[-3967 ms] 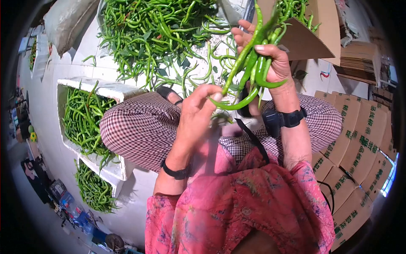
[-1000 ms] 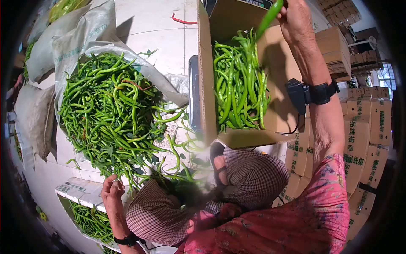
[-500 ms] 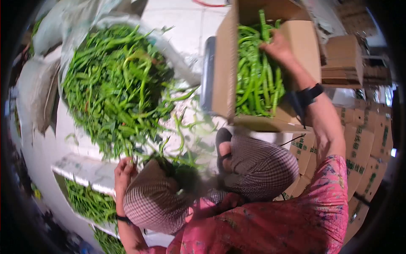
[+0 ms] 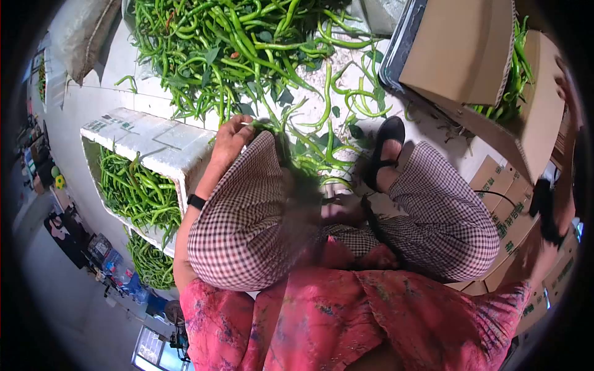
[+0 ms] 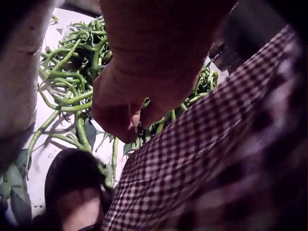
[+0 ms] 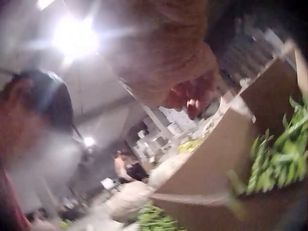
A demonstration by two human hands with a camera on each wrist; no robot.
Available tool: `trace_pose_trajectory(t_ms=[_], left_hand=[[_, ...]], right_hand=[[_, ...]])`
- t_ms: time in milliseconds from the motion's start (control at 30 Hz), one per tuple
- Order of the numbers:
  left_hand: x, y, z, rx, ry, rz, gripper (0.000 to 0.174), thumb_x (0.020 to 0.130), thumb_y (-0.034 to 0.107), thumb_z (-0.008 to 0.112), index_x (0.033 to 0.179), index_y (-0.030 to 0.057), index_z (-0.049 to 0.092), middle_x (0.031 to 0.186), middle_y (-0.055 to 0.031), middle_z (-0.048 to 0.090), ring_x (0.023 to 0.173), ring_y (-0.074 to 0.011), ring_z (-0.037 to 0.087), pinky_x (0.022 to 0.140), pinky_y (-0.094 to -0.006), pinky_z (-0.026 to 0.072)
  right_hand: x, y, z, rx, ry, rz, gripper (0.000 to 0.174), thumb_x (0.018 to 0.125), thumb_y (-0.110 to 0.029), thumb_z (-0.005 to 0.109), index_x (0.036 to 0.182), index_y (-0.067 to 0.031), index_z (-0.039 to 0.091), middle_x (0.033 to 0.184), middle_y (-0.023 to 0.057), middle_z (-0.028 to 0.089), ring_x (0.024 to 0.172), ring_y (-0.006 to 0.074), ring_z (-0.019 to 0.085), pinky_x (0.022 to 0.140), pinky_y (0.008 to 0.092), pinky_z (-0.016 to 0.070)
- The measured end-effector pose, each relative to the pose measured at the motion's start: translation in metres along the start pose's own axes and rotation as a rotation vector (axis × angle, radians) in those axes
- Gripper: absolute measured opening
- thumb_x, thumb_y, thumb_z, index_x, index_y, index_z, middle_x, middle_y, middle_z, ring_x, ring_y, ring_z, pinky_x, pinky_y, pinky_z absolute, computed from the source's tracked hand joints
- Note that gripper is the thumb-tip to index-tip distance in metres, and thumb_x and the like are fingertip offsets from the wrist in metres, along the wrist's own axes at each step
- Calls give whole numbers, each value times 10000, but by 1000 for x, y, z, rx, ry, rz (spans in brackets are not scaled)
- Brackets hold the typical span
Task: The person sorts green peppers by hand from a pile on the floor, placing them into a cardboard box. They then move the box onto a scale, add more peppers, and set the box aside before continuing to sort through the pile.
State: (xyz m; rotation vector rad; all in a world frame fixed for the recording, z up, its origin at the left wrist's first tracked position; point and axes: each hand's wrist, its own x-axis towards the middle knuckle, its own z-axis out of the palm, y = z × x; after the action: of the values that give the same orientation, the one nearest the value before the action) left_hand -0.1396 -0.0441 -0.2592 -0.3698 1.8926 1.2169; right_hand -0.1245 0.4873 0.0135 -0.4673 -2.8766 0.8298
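Observation:
My left hand is beside the checked left knee, at the near edge of a big heap of green chili peppers. Its fingers and thumb are bent together, with a bit of green chili pepper showing between them in the left wrist view; most of that pepper is hidden. At the far right, my right hand is just outside the cardboard box, which holds more green chili peppers. In the right wrist view, loosely bent fingers hold nothing and stand above the box's edge.
A white foam box full of chili peppers lies left of the knee, with another pile below it. Loose peppers and leaves lie on the floor by the sandal. Printed cartons are at right; another person is behind.
My right hand, which held a chili pepper a second ago, has reached into the cardboard box, let go and moved out to the right. The head view has turned; my left hand stays by the knee.

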Motion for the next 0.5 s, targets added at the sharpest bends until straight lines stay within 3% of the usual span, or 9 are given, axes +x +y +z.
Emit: trace_pose_trajectory(t_ms=[67,100,200,300,333,367,400,467,500], left_hand=[[4,-18,4,155,1,-13,229,907,109,559,1110,3,571,892,-89,668,780,-127,598,706,-271,483],[-8,-3,18,105,43,-78,229,896,89,569,1107,0,578,887,-105,676,788,-152,618,713,-297,499],[-2,-33,33,384,173,306,274,839,62,624,1108,20,594,949,-163,650,828,-259,646,727,-351,516],[-4,-31,49,635,238,650,366,745,27,661,1106,49,608,939,-175,588,897,-355,586,819,-418,485],[-2,-35,52,650,195,722,375,731,20,660,1100,57,609,955,-166,588,921,-350,578,828,-416,482],[0,-39,56,664,154,796,384,717,13,659,1094,65,609,971,-157,588,946,-346,570,836,-415,479],[-3,-39,61,689,130,814,366,719,19,655,1079,69,610,994,-148,584,966,-341,564,834,-412,479],[-10,-30,68,785,104,873,326,711,29,644,1032,77,609,1050,-135,569,1006,-332,543,829,-411,479],[-1,-38,72,867,131,949,331,698,37,632,1024,91,612,994,-136,551,957,-330,536,813,-413,470]], right_hand=[[-31,-55,1,37,40,-82,279,918,-191,606,1133,-17,564,992,132,632,849,168,610,689,263,490],[-47,-78,3,46,47,-96,230,925,-176,598,1084,-11,607,927,119,672,783,151,640,640,246,507],[-99,-125,22,-100,-77,127,307,925,-219,532,1164,-35,591,947,108,627,927,189,638,841,290,511],[-103,-124,30,-31,-614,64,336,831,-200,593,1110,-15,620,909,75,615,786,165,585,734,278,469],[-106,-113,49,14,-676,-104,341,821,-174,593,1113,1,605,877,73,610,755,150,569,675,271,450],[-111,-100,76,88,-680,-181,260,813,-131,606,1025,21,607,749,127,595,640,206,582,617,303,458],[-105,-102,93,-17,-844,-108,254,822,-143,606,1019,18,609,746,166,619,667,264,616,646,340,483],[-108,-70,148,-30,-951,-118,284,845,-179,600,1067,-1,615,893,216,667,836,367,650,764,436,499],[-111,-54,177,-128,-961,-168,306,843,-201,606,1086,-16,614,919,219,663,896,369,639,812,447,487]])
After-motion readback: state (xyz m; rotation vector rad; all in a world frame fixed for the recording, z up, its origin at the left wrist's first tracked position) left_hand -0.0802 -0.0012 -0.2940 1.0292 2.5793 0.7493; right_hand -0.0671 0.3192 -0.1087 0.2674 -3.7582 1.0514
